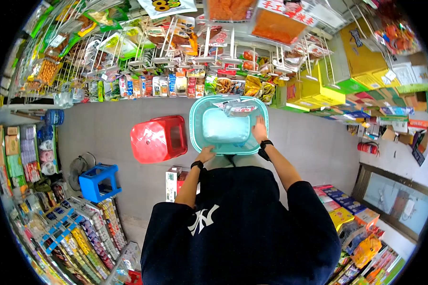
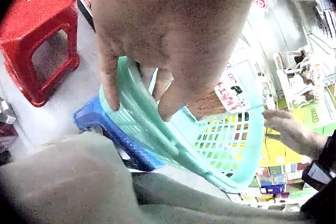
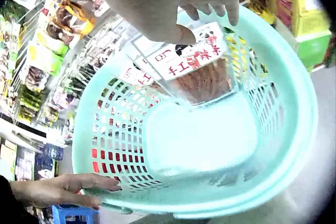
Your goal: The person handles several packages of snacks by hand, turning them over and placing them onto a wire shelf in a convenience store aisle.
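A mint-green plastic basket (image 1: 193,124) with perforated sides stands right in front of my body. My left hand (image 1: 206,154) grips its near-left rim, with fingers and thumb on either side of the edge in the left wrist view. At the right side, my right hand (image 1: 259,129) has its fingers extended by the rim. Clear packets (image 3: 202,79) with white labels and red characters lean inside against the far wall. In the right wrist view the thumb of my right hand (image 3: 178,3) overlaps the top of a packet.
A blue plastic stool (image 2: 113,129) shows beneath the basket. To the left stands a red plastic stool (image 1: 147,138), with another blue stool (image 1: 99,183) farther off. Racks of hanging snack packets (image 1: 176,85) run along the front, and yellow cartons (image 1: 318,90) are stacked at front right.
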A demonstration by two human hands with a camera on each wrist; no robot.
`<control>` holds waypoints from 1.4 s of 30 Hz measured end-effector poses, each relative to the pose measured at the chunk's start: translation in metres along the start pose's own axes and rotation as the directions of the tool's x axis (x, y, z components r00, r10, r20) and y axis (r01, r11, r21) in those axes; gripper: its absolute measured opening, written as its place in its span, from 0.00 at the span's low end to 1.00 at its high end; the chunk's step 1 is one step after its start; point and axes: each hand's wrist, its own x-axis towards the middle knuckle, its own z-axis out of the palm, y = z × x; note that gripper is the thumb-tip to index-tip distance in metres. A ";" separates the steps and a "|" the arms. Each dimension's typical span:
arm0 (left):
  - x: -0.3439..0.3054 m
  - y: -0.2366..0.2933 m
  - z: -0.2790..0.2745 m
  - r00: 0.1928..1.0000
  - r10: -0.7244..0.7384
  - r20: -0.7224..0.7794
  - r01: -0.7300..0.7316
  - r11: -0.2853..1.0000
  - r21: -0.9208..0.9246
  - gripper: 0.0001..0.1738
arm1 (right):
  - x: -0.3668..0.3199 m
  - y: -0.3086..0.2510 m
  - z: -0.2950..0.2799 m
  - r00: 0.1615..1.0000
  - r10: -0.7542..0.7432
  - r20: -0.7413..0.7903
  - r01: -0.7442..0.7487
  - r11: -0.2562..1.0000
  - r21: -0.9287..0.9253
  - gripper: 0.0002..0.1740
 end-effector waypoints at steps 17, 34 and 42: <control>-0.008 0.003 0.007 0.985 -0.170 0.024 0.170 0.936 -0.309 0.30 | 0.073 -0.051 0.021 0.969 -0.245 -0.035 0.230 0.944 -0.238 0.22; -0.010 0.035 -0.018 0.971 -0.217 0.099 0.238 0.898 -0.370 0.28 | 0.076 -0.060 -0.005 0.971 -0.235 -0.052 0.211 0.934 -0.287 0.18; -0.007 0.029 -0.016 0.978 -0.192 0.080 0.207 0.919 -0.335 0.30 | 0.079 -0.043 -0.002 0.941 -0.327 -0.091 0.305 0.933 -0.193 0.10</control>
